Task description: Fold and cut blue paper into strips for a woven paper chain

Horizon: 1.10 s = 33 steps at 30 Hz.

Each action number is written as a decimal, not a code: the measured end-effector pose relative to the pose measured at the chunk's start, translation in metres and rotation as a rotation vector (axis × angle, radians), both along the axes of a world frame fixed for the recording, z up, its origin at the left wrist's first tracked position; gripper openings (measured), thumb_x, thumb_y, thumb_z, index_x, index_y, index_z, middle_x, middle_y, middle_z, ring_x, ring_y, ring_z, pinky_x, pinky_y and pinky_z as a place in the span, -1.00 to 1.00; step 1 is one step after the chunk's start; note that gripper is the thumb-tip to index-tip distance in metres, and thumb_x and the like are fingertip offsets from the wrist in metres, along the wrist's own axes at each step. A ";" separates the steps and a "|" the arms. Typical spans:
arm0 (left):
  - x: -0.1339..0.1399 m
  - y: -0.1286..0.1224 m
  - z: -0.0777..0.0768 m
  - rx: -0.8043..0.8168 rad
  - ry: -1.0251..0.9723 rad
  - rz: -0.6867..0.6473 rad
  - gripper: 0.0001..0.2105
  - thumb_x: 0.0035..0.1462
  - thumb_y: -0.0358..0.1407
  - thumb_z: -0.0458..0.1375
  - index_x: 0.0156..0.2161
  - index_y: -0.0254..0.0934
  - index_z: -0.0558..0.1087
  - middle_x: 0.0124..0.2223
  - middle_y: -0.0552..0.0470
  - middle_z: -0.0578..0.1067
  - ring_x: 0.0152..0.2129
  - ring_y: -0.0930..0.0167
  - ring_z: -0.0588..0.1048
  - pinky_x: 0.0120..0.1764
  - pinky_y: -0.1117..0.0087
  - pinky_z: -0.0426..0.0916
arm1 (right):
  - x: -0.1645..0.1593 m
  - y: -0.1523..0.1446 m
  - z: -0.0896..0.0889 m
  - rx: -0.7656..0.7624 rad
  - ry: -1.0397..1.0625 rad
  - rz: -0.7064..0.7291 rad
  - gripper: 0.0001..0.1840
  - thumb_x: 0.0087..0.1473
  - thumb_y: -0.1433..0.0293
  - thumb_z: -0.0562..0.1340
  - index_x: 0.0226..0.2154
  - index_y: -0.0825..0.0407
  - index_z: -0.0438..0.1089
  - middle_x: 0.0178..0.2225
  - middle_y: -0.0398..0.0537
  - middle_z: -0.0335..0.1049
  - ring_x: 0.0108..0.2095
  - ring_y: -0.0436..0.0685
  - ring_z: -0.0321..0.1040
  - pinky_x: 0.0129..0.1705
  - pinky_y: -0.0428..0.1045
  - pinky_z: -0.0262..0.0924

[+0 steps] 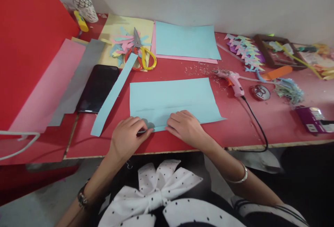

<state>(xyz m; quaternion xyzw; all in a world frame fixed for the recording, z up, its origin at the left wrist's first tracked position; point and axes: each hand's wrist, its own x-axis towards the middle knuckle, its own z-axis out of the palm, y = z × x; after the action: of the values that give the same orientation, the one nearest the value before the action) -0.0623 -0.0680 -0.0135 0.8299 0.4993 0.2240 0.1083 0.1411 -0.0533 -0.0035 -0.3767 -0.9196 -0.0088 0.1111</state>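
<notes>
Our left hand (pixel 130 133) and right hand (pixel 184 126) curl at the near edge of the light-blue paper (pixel 172 96)
We see it on the red table (pixel 161 144), left of the glue gun (pixel 236 83), faintly streaked, its near-right corner pointed; whether either hand grips it, we cannot tell

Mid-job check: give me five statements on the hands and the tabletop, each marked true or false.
1. The left hand and the right hand both touch the near part of the light blue sheet. True.
2. A pink glue gun lies right of that sheet. True.
3. The right hand is touching the glue gun. False: it is on the sheet, apart from the glue gun.
4. The scissors lie on paper scraps. True.
5. The scissors are right of the glue gun. False: they lie left of it.
</notes>
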 end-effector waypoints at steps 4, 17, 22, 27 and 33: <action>-0.001 -0.001 -0.001 -0.020 0.015 0.015 -0.61 0.17 -0.09 -0.10 -0.59 -0.26 0.26 -0.60 0.11 0.32 -0.59 0.46 0.30 -0.47 0.44 0.14 | 0.001 0.001 -0.001 0.019 0.013 0.020 -0.70 0.16 0.38 0.02 -0.54 0.04 0.32 -0.54 -0.16 0.28 -0.49 0.01 0.12 -0.26 -0.06 -0.10; -0.006 0.002 -0.003 -0.127 0.006 0.013 -0.55 0.17 -0.01 -0.18 -0.60 -0.25 0.21 -0.61 0.13 0.29 -0.60 0.46 0.27 -0.48 0.42 0.08 | 0.004 0.006 -0.007 0.004 -0.020 0.023 -0.71 0.14 0.42 0.02 -0.55 0.05 0.31 -0.55 -0.17 0.30 -0.52 0.00 0.12 -0.30 -0.07 -0.12; -0.014 -0.004 -0.002 -0.120 0.042 0.090 -0.60 0.15 -0.05 -0.12 -0.59 -0.25 0.21 -0.59 0.14 0.27 -0.58 0.45 0.27 -0.44 0.40 0.07 | 0.005 0.006 -0.009 -0.011 -0.014 0.017 -0.71 0.14 0.41 0.01 -0.55 0.05 0.30 -0.55 -0.17 0.30 -0.52 -0.01 0.12 -0.30 -0.07 -0.12; -0.018 -0.008 0.000 -0.134 0.049 0.144 -0.66 0.14 -0.11 -0.06 -0.58 -0.24 0.20 -0.60 0.15 0.22 -0.58 0.46 0.25 -0.44 0.40 0.07 | 0.005 0.006 -0.009 -0.033 -0.012 0.011 -0.72 0.14 0.41 0.01 -0.54 0.04 0.29 -0.54 -0.16 0.30 -0.50 0.00 0.13 -0.28 -0.07 -0.13; -0.024 -0.011 0.002 -0.152 0.025 0.178 -0.68 0.11 -0.14 -0.03 -0.59 -0.24 0.17 -0.63 0.17 0.16 -0.64 0.48 0.21 -0.50 0.42 0.05 | 0.005 0.006 -0.009 -0.047 -0.006 0.011 -0.74 0.13 0.41 0.02 -0.52 0.04 0.30 -0.53 -0.17 0.30 -0.50 0.00 0.13 -0.29 -0.07 -0.13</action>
<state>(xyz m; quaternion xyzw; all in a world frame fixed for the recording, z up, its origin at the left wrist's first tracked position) -0.0865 -0.0791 -0.0116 0.7746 0.5878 0.1837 0.1442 0.1463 -0.0477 -0.0129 -0.3743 -0.9219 0.0122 0.0994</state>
